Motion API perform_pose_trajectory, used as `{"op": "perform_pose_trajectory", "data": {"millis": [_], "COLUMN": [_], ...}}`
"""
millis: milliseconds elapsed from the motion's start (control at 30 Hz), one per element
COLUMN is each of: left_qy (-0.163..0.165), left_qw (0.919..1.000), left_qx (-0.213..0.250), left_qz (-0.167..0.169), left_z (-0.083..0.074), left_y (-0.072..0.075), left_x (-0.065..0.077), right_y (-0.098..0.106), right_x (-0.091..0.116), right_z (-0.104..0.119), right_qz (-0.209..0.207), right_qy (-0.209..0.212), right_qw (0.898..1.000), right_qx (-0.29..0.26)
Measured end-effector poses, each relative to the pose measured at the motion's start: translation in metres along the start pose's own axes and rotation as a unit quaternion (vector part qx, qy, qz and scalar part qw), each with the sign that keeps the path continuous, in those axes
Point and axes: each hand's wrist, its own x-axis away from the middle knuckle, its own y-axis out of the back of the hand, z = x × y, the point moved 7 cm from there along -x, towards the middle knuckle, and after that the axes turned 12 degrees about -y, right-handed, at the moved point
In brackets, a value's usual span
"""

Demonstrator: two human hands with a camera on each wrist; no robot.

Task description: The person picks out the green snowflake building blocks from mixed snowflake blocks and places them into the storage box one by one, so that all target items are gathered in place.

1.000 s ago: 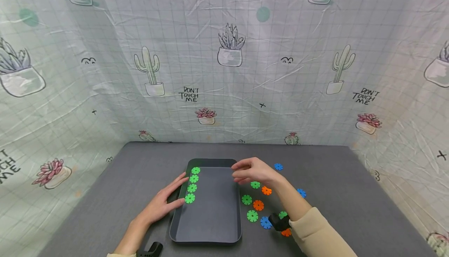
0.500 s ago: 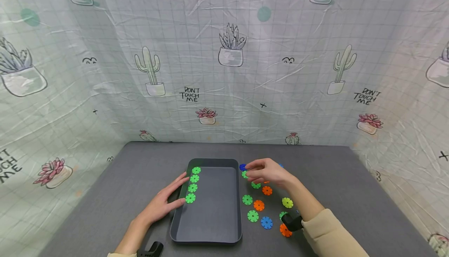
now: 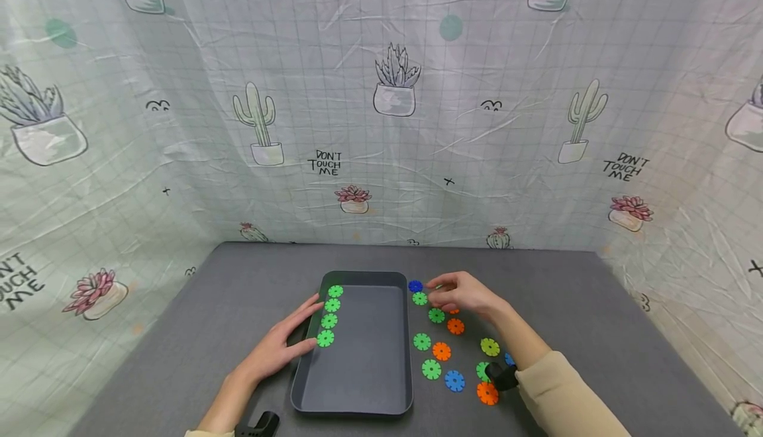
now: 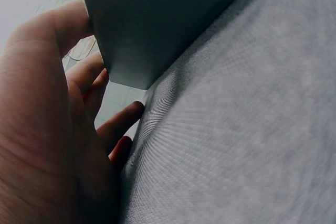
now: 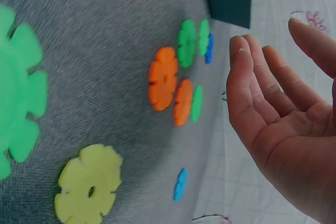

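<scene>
A dark grey tray (image 3: pixel 372 384) stands on the table. Down its left side lies a column of several green notched discs (image 3: pixel 329 321). My left hand (image 3: pixel 277 351) rests at the tray's left edge, thumb and fingertips touching the rim; the left wrist view shows its fingers (image 4: pixel 123 121) loosely spread by the tray wall. To the right of the tray, my right hand (image 3: pixel 465 293) hovers over loose discs, near a green disc (image 3: pixel 420 298) and a dark blue disc (image 3: pixel 415 286). In the right wrist view its fingers (image 5: pixel 278 85) are slightly bent, with nothing between them.
More flower-shaped discs lie scattered right of the tray, among them an orange disc (image 3: pixel 442 351), a blue disc (image 3: pixel 455 381) and a yellow-green disc (image 3: pixel 490 347). A patterned curtain (image 3: pixel 381 159) hangs around the grey table (image 3: pixel 548 304).
My right hand has drawn back rightward from the tray's far right corner to above the loose discs. The left hand keeps its place on the tray edge, and the column of green discs looks unchanged.
</scene>
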Motion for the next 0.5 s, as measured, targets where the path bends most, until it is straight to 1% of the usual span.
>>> {"op": "perform_pose_trajectory", "data": {"millis": [167,300,500], "left_qy": [-0.005,-0.008,0.003], "left_qw": [1.0,1.0,1.0], "left_qx": [-0.003,-0.002,0.0], "left_qz": [0.0,-0.001,-0.001], "left_z": [-0.002,-0.002,-0.001], "left_y": [0.0,0.001,0.001], "left_x": [0.0,0.0,0.001], "right_y": [0.001,0.003,0.002], "right_x": [-0.007,-0.012,-0.017], "right_z": [-0.008,-0.012,-0.017], "right_qz": [-0.008,-0.015,-0.016], "right_qy": [0.0,0.009,0.015], "right_qw": [1.0,1.0,0.999], "right_qx": [0.017,0.025,0.033]}}
